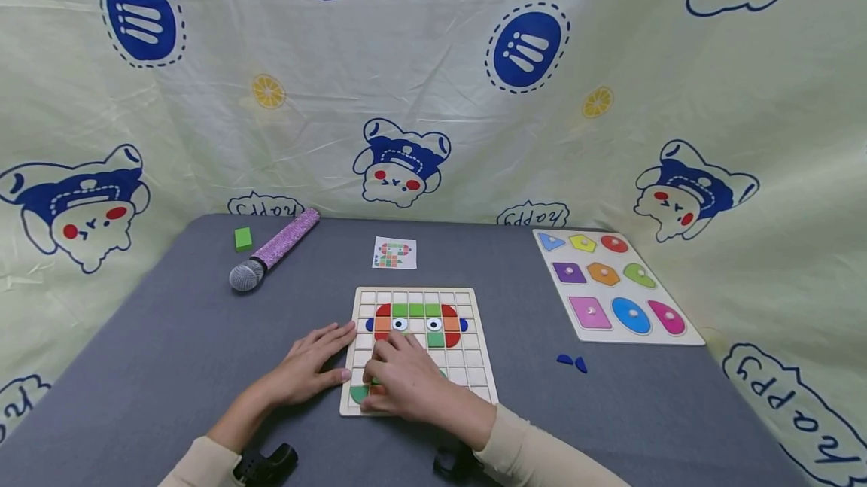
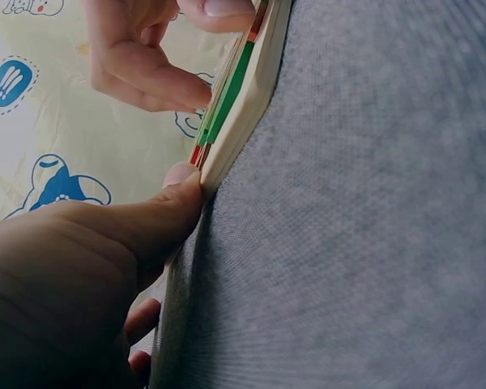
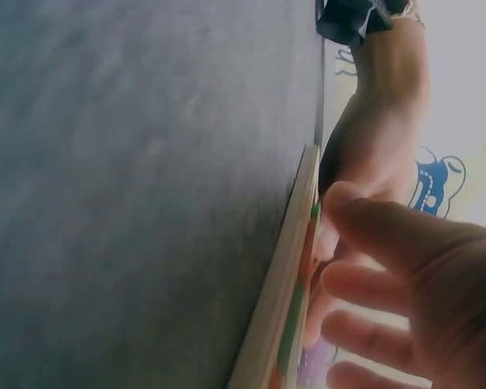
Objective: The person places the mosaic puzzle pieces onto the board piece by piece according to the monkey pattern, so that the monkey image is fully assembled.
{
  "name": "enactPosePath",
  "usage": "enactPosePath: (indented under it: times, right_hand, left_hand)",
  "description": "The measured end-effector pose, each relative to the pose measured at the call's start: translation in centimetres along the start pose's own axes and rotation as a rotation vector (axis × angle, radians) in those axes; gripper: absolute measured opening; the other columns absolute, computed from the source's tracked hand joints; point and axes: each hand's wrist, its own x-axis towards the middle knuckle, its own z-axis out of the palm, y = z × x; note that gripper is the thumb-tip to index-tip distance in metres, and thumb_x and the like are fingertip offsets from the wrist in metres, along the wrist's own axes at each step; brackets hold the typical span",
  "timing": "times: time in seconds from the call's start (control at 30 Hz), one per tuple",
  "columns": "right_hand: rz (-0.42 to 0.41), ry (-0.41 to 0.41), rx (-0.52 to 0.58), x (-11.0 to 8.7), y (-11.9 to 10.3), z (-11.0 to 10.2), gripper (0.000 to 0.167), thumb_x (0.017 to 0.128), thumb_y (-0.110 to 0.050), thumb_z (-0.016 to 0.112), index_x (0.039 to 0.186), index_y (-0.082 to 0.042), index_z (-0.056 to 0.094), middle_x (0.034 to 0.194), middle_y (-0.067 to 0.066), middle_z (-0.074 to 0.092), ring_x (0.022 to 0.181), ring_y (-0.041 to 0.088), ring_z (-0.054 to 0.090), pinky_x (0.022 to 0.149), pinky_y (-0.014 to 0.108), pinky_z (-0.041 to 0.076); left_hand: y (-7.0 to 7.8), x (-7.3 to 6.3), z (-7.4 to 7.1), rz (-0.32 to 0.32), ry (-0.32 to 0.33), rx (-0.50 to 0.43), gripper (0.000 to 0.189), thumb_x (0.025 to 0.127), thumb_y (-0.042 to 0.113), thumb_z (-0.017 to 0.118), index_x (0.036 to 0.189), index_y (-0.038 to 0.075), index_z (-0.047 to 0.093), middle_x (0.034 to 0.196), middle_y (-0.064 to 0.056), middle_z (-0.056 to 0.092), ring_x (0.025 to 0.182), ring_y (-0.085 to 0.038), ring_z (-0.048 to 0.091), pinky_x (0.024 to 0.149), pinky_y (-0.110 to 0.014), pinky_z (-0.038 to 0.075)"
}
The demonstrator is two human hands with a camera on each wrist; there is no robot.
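A wooden grid board (image 1: 484, 370) lies on the table with coloured tiles set in it. Red, orange, green and blue tiles and two eye tiles make a face-like pattern in its upper half. My left hand (image 1: 308, 366) rests at the board's left edge, its thumb touching the rim in the left wrist view. My right hand (image 1: 413, 381) is over the lower left of the board, fingers bent downward, hiding part of the tiles. In the right wrist view its thumb and fingers stand apart, and no piece shows between them. A green tile (image 1: 359, 394) shows beside it.
A picture card (image 1: 394, 253) lies behind the board. At the back left are a purple glittery microphone (image 1: 287, 239) and a green block (image 1: 243, 239). On the right are a shape puzzle board (image 1: 576, 331) and two small blue pieces (image 1: 580, 364).
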Motion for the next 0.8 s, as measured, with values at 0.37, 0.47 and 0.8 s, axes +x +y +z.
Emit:
enactPosePath:
  times: [0.37,0.47,0.8]
  right_hand:
    - [0.106,0.028,0.071,-3.2,3.0,-1.3,0.025,0.077,-0.046,0.074,0.09,-0.025,0.071,0.091,-0.009,0.056,0.087,0.009,0.04,0.08,0.029,0.037]
    - [0.147,0.035,0.093,-4.5,4.3,-1.7,0.024,0.077,-0.045,0.075,0.089,-0.024,0.071,0.09,-0.009,0.055,0.088,0.009,0.039,0.079,0.03,0.036]
    - [0.31,0.074,0.074,-9.9,9.7,-2.5,0.022,0.074,-0.037,0.078,0.089,-0.022,0.072,0.092,-0.008,0.057,0.09,0.01,0.042,0.083,0.036,0.038]
  left_hand:
    - [0.0,0.0,-0.1,-0.005,-0.004,-0.015,0.064,0.092,0.036,0.058,0.147,0.011,0.035,0.154,-0.009,0.032,0.142,-0.039,0.025,0.104,-0.066,0.019]
    - [0.0,0.0,-0.1,-0.008,-0.008,-0.015,0.064,0.092,0.036,0.058,0.147,0.011,0.034,0.155,-0.008,0.032,0.142,-0.039,0.024,0.105,-0.066,0.019]
    - [0.0,0.0,-0.2,-0.013,-0.017,-0.018,0.065,0.092,0.037,0.057,0.147,0.011,0.034,0.155,-0.008,0.031,0.142,-0.039,0.023,0.105,-0.066,0.018]
